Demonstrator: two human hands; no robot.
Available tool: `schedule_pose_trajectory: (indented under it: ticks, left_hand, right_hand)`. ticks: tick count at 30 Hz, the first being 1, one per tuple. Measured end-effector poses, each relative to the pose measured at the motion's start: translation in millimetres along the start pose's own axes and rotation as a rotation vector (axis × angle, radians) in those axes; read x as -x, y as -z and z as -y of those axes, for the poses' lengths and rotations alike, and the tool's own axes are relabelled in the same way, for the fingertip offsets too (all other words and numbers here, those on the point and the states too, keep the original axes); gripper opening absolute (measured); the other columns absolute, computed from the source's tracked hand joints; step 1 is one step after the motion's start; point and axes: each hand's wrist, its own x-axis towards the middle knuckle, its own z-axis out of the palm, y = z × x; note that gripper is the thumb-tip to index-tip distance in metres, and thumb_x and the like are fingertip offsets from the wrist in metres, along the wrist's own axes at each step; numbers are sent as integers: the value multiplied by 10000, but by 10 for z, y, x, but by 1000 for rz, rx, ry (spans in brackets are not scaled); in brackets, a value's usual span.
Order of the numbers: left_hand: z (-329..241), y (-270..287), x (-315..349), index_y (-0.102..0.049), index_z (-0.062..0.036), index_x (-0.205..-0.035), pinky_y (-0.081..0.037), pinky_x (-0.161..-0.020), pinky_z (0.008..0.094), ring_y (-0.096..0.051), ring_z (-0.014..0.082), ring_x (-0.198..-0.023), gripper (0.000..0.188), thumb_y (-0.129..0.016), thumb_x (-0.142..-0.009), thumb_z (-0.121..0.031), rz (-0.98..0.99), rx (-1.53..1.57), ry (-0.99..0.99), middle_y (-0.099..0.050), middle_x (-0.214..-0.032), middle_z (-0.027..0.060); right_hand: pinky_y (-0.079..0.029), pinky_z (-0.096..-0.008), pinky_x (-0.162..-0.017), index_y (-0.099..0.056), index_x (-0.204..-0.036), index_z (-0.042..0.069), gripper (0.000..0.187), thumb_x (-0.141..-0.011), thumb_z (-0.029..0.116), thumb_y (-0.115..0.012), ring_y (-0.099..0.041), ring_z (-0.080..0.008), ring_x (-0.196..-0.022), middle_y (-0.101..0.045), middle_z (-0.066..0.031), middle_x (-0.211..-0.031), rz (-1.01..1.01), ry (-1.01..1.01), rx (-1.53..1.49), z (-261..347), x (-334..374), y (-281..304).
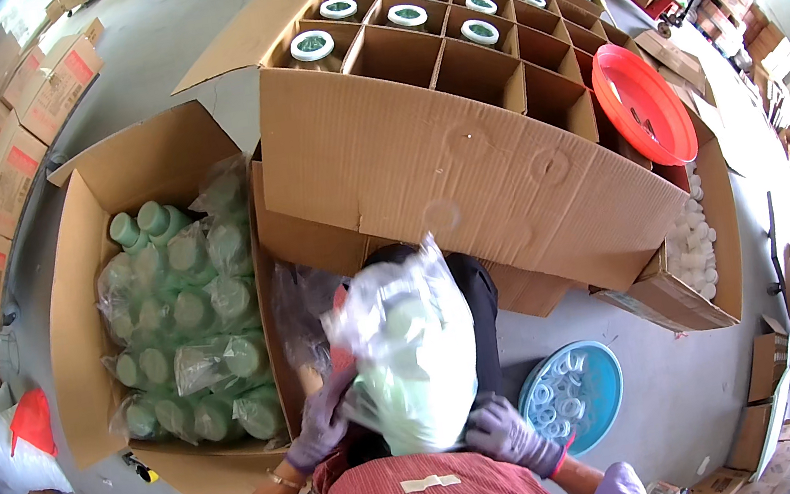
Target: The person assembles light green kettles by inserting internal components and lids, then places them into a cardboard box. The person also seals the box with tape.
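Observation:
In front of my body is a pale green bottle-like item (417,385) inside a crinkled clear plastic bag (391,288); its exact shape is hidden by the plastic. My left hand (324,424), in a purple-grey glove, grips the side of the bag. Curled against the lower right side of the bundle is my right hand (510,433), gloved the same way, its fingertips partly hidden. To the left, an open carton (72,323) holds several similar green items (192,311) in clear bags.
A large divided carton (445,169) ahead holds jars with white-rimmed tops (313,46). On its right corner rests a red basin (642,101). A blue basin (608,399) with clear rings stands by my right hand, and a box of small white pieces (693,245) lies beyond it.

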Motion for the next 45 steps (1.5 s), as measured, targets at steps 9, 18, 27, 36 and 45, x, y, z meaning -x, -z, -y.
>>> schedule_pose_trajectory:
  ticks: [9,18,27,36,45]
  left_hand:
    - [-390,738,-197,-476,-5,-1364,-498,-920,370,-633,230,-1058,570,-680,-846,-134,380,419,538,-648,-1162,138]
    - [672,398,518,-511,1,-1316,-490,-937,363,-598,218,-1065,393,-506,-934,-94,150,779,453,-586,-1258,108]
    - [1313,1179,-51,-590,-11,-980,-549,-869,440,-652,291,-958,260,-417,-964,-204,-910,1053,195,-646,-1022,131]
    - [4158,2017,-1967,-628,-32,-1047,-524,-810,403,-630,265,-901,251,-605,-906,-239,-1471,201,680,-666,-990,149]
    - [4222,2126,-1800,-677,-50,-972,-511,-834,450,-663,350,-930,213,-587,-860,-208,-352,-703,51,-692,-981,198]
  right_hand:
    - [-439,-437,-821,-674,-970,164,215,-830,264,-545,-564,-267,-926,-585,-59,-965,244,-92,-17,123,116,-180]
    - [-504,-388,-817,-693,-962,63,247,-727,131,-664,-592,-346,-954,-593,-157,-1017,5,53,-225,-3,-16,-324]
    - [-448,-456,-896,-654,-1044,43,241,-805,65,-633,-574,-364,-1000,-601,-158,-1098,-250,239,85,-364,-3993,336]
    - [-447,-442,-907,-626,-1111,92,287,-852,214,-644,-580,-329,-1021,-609,-125,-1087,-30,421,50,-738,-4632,136]
    - [-473,-436,-857,-592,-1130,98,345,-830,254,-661,-583,-315,-1025,-591,-123,-1112,378,373,-79,-769,-4082,404]
